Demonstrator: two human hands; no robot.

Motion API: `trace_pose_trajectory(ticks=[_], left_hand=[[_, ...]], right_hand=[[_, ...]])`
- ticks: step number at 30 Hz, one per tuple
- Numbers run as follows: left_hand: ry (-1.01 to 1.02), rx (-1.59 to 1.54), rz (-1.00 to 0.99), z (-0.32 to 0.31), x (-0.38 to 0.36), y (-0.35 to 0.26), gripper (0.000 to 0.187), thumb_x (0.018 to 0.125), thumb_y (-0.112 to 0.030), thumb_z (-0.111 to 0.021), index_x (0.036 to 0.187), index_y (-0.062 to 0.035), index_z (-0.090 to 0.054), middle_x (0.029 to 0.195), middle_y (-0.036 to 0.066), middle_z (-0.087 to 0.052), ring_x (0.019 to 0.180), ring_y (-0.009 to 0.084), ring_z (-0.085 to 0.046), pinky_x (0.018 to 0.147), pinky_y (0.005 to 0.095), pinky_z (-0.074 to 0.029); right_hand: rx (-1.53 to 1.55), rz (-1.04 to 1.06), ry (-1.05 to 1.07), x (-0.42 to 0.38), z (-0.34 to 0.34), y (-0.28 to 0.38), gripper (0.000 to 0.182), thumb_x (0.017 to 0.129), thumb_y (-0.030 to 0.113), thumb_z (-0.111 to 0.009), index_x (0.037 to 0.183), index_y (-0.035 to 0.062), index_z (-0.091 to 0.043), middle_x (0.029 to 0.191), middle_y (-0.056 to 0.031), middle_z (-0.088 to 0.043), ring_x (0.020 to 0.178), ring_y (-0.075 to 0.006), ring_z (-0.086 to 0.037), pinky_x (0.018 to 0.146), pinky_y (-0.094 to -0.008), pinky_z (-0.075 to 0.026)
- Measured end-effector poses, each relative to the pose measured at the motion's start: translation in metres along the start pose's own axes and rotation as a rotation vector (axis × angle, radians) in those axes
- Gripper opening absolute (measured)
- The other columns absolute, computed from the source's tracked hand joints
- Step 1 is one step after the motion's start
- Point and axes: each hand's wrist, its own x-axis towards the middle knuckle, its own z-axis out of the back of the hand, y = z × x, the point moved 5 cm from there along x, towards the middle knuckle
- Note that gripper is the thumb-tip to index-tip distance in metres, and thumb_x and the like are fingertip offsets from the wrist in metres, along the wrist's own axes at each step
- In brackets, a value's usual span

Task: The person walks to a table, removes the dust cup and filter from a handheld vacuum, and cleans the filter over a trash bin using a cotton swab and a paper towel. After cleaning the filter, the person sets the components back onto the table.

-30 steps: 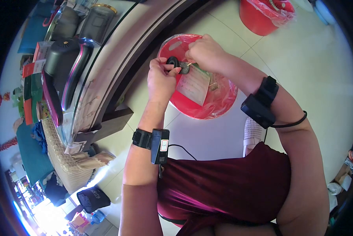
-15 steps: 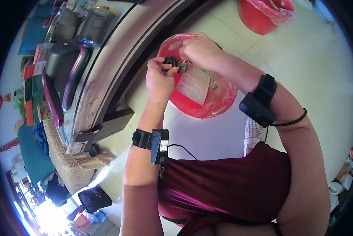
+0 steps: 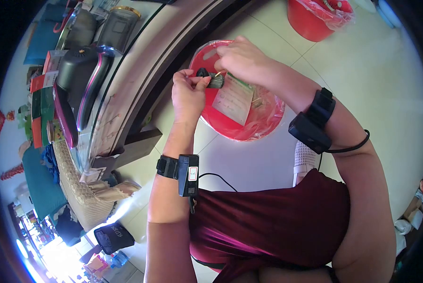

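Observation:
Over a red trash bin (image 3: 203, 62) lined with a clear plastic bag, both my hands work close together. My left hand (image 3: 188, 98) is closed on a small black-capped cylinder (image 3: 215, 80) with ridged, pleated-looking grey sides, held sideways. My right hand (image 3: 242, 57) is closed in a pinch beside it. A thin pale stick (image 3: 219, 74) reaches from the right fingertips to the cylinder; its full length is hidden. Below them, a pale sheet of paper (image 3: 233, 101) with a green edge lies in the bin, next to crumpled clear plastic.
A long cabinet (image 3: 126, 89) with a glass top runs along the left, carrying a black and purple appliance (image 3: 74, 89) and several boxes. Another red bin (image 3: 310, 21) stands on the tiled floor at the upper right. A black bag (image 3: 113, 238) is at the lower left.
My left hand has shifted slightly left, and the cylinder is turned a little, showing more of its ridged side. My right hand has moved only slightly.

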Motion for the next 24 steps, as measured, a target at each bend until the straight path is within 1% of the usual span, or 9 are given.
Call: trace_pose_trajectory(ticks=[1, 4, 6, 12, 13, 16, 19, 22, 24], left_hand=[[-0.003, 0.006, -0.019, 0.0, 0.0, -0.001, 0.041, 0.084, -0.007, -0.071, 0.112, 0.0059, -0.044, 0.086, 0.012, -0.07, 0.079, 0.0135, -0.064, 0.073, 0.0248, -0.049], [-0.02, 0.009, -0.068, -0.002, 0.001, 0.001, 0.042, 0.082, -0.008, -0.073, 0.11, 0.0052, -0.045, 0.083, 0.012, -0.07, 0.078, 0.0155, -0.065, 0.073, 0.0264, -0.049], [-0.049, -0.019, -0.086, -0.002, 0.002, 0.006, 0.046, 0.077, -0.012, -0.077, 0.108, 0.0029, -0.047, 0.079, 0.01, -0.069, 0.073, 0.0196, -0.067, 0.071, 0.0298, -0.051], [0.029, -0.168, -0.105, -0.006, 0.004, 0.009, 0.05, 0.074, -0.006, -0.078, 0.112, 0.0035, -0.047, 0.084, 0.009, -0.069, 0.068, 0.0142, -0.061, 0.069, 0.0272, -0.05], [0.022, -0.151, -0.107, -0.005, 0.004, 0.008, 0.051, 0.073, -0.005, -0.078, 0.112, 0.0034, -0.047, 0.084, 0.009, -0.068, 0.068, 0.0139, -0.06, 0.069, 0.0271, -0.05], [0.005, -0.109, -0.101, -0.004, 0.003, 0.008, 0.052, 0.072, -0.004, -0.079, 0.113, 0.0032, -0.047, 0.083, 0.009, -0.068, 0.067, 0.0136, -0.059, 0.069, 0.0269, -0.05], [-0.011, -0.059, -0.081, -0.003, 0.002, 0.004, 0.052, 0.072, -0.005, -0.079, 0.112, 0.0029, -0.046, 0.083, 0.009, -0.068, 0.067, 0.0144, -0.06, 0.069, 0.0276, -0.051], [-0.026, 0.011, -0.071, -0.002, -0.002, -0.003, 0.052, 0.072, -0.006, -0.079, 0.111, 0.0028, -0.046, 0.083, 0.01, -0.068, 0.068, 0.0159, -0.062, 0.068, 0.0286, -0.051], [-0.035, 0.04, -0.071, 0.0, -0.002, -0.006, 0.052, 0.072, -0.006, -0.08, 0.11, 0.0029, -0.046, 0.084, 0.011, -0.069, 0.068, 0.0169, -0.063, 0.068, 0.0293, -0.052]], right_hand=[[0.039, 0.005, 0.011, 0.001, 0.002, 0.002, 0.015, 0.081, 0.016, -0.056, 0.084, 0.0156, -0.07, 0.089, -0.0043, -0.062, 0.09, -0.0213, -0.06, 0.087, -0.0378, -0.039], [0.033, 0.042, -0.158, 0.005, -0.008, 0.004, 0.011, 0.08, 0.015, -0.059, 0.083, 0.0139, -0.069, 0.087, -0.0044, -0.062, 0.09, -0.0228, -0.06, 0.086, -0.0387, -0.041], [0.058, -0.004, -0.138, 0.004, -0.011, 0.002, 0.009, 0.079, 0.016, -0.06, 0.082, 0.0133, -0.068, 0.087, -0.0043, -0.061, 0.09, -0.0231, -0.06, 0.088, -0.038, -0.04], [0.125, -0.039, -0.151, 0.006, -0.008, -0.005, 0.006, 0.078, 0.016, -0.062, 0.08, 0.0128, -0.067, 0.086, -0.0037, -0.061, 0.093, -0.0226, -0.059, 0.088, -0.0368, -0.04], [0.138, -0.027, -0.168, 0.006, -0.009, -0.006, 0.006, 0.078, 0.016, -0.062, 0.08, 0.0128, -0.067, 0.086, -0.0037, -0.061, 0.093, -0.0224, -0.058, 0.087, -0.037, -0.039], [-0.018, -0.051, -0.044, 0.002, -0.008, -0.011, 0.007, 0.08, 0.017, -0.06, 0.08, 0.0133, -0.067, 0.086, -0.0037, -0.061, 0.094, -0.021, -0.058, 0.085, -0.0379, -0.039], [0.009, -0.115, 0.021, 0.001, -0.006, -0.014, 0.01, 0.081, 0.016, -0.058, 0.08, 0.014, -0.067, 0.086, -0.004, -0.061, 0.093, -0.0213, -0.058, 0.084, -0.0383, -0.039], [0.109, -0.05, -0.119, 0.008, -0.004, -0.009, 0.011, 0.082, 0.016, -0.057, 0.079, 0.014, -0.067, 0.087, -0.0039, -0.061, 0.091, -0.0217, -0.059, 0.085, -0.0385, -0.039], [0.09, -0.047, -0.089, 0.01, -0.012, -0.008, 0.009, 0.081, 0.017, -0.058, 0.078, 0.0134, -0.066, 0.087, -0.004, -0.061, 0.091, -0.022, -0.059, 0.085, -0.0387, -0.039]])
